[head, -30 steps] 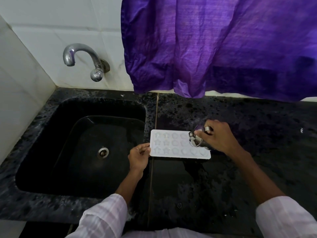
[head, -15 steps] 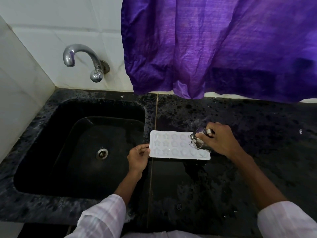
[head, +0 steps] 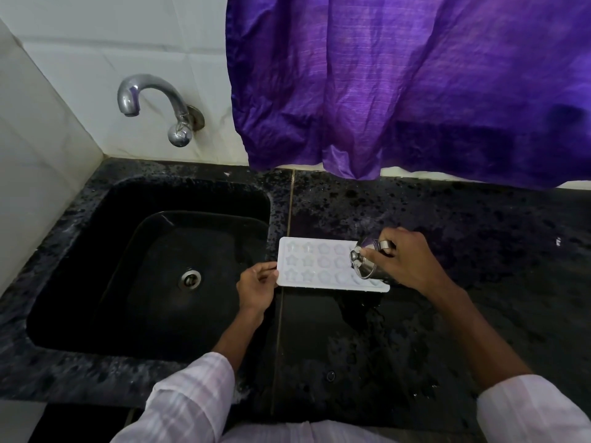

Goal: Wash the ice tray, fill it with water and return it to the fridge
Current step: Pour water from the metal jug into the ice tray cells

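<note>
Now | left hand (head: 256, 287) fingers pinch ice tray (head: 319, 266) | right hand (head: 406, 260) grips tilted steel cup (head: 366, 262)

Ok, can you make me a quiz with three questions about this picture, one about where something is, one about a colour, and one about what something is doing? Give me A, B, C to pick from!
1. Where is the white ice tray?
A. inside the sink
B. on the black countertop, right of the sink
C. under the tap

2. What colour is the curtain hanging over the countertop?
A. purple
B. yellow
C. green

3. How is the steel cup in the right hand held?
A. standing upright on the countertop
B. lying in the sink
C. tipped over the tray's right end

Answers:
1. B, the tray lies flat on the countertop beside the sink, with the left hand on its left edge.
2. A, the cloth is plainly purple.
3. C, its mouth leans down over the tray's moulds.
</note>
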### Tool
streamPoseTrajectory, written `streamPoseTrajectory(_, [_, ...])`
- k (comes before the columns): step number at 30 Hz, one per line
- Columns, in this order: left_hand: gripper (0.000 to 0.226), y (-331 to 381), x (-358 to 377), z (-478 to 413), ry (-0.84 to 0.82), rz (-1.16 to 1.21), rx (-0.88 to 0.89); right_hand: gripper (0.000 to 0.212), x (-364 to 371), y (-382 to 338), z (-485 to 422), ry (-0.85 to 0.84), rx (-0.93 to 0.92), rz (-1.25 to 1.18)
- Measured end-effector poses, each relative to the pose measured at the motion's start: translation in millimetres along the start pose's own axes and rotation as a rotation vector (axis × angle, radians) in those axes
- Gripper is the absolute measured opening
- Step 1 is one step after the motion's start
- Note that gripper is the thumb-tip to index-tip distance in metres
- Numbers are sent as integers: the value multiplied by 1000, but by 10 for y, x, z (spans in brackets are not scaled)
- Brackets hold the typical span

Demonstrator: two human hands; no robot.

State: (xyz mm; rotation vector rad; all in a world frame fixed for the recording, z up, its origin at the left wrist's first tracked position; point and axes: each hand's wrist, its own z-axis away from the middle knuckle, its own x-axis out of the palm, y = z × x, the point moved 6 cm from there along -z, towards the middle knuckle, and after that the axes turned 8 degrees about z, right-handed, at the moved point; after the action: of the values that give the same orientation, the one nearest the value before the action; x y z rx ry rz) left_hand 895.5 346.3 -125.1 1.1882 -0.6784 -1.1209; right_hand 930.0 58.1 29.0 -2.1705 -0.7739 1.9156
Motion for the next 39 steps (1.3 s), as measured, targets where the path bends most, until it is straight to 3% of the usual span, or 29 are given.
streamPoseTrajectory(39, [15, -29, 6, -1, 0, 8, -17, 49, -140, 146, 156, -9, -13, 42])
